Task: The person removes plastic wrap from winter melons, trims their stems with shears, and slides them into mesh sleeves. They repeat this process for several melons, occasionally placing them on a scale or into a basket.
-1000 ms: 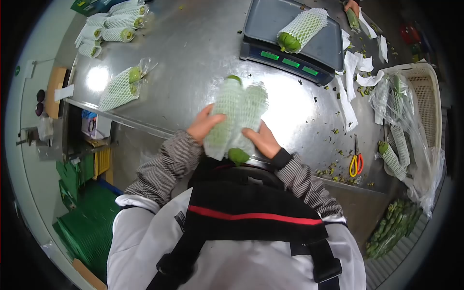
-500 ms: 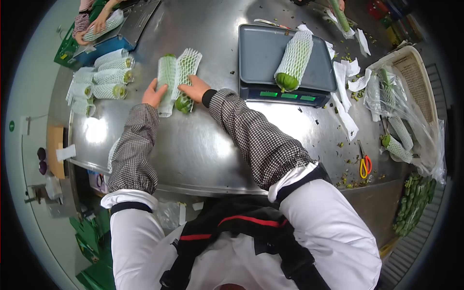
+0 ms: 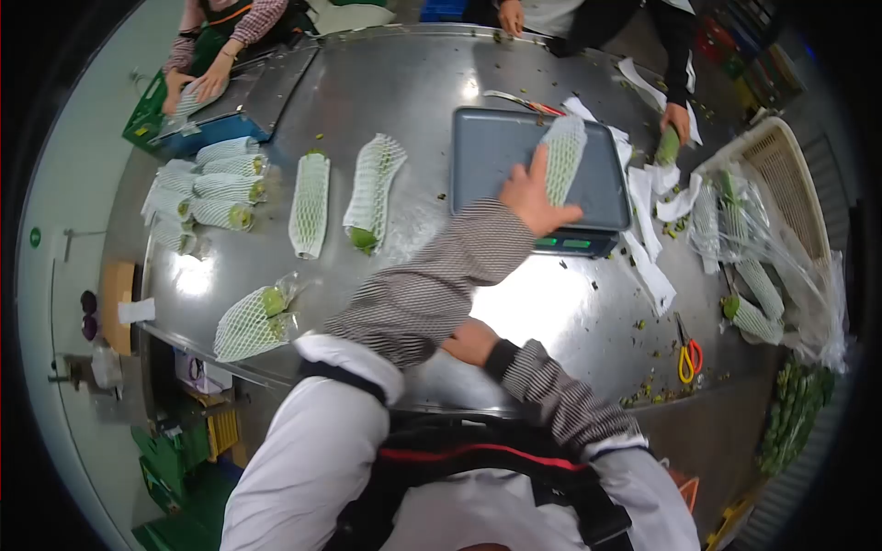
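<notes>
Vegetable in white netting lies on the scale under the left hand

The vegetable is long and rounded, its pale green showing through the diamond openings of a white foam net. It lies aslant on the grey plate of the scale, its far end leaning right; the hand covers its near end. The netting looks denser and whiter towards the far end.

The left hand is spread wide, thumb well apart from the fingers, with the fingers along the vegetable's left side. The right hand is near the table's front edge, partly behind the left sleeve; whether its grip is wide or narrow cannot be told.

Left of the scale, two netted vegetables lie apart on the metal table, the right one with a darker green end exposed. Further left is a pile of netted vegetables. Nearer the front edge, another netted vegetable has clear film about its end. White strips and scissors lie right of the scale.
</notes>
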